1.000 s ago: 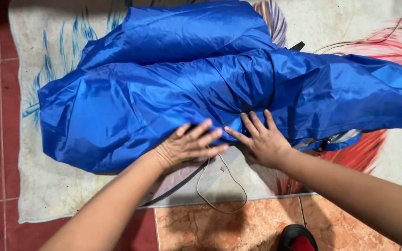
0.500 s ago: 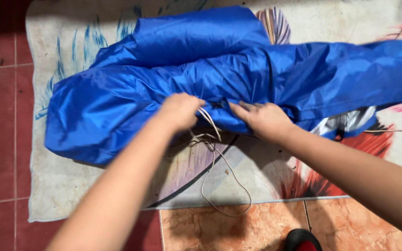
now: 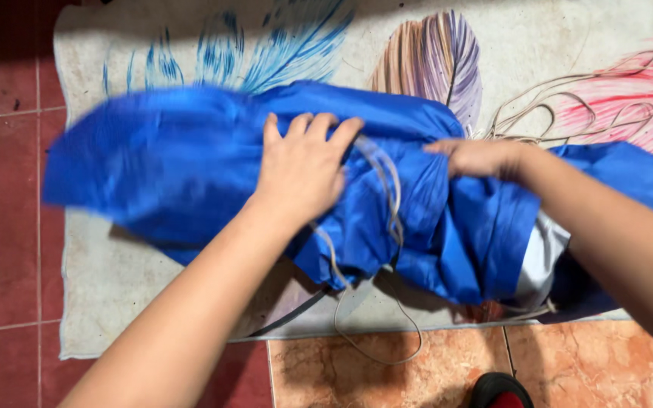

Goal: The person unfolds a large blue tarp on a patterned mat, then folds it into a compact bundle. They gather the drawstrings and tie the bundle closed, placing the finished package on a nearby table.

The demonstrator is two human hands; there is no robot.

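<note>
The blue fabric lies bunched on the feather-print mat spread over the tiled floor; its left portion is blurred. The left hand rests on the middle of the bundle, fingers spread flat, gripping nothing. A pale cord crosses the fabric beside it. The right hand presses the bundle's upper edge; whether it pinches cloth cannot be told. Judged status: gathering partly done; the right end and loose cords remain spread.
</note>
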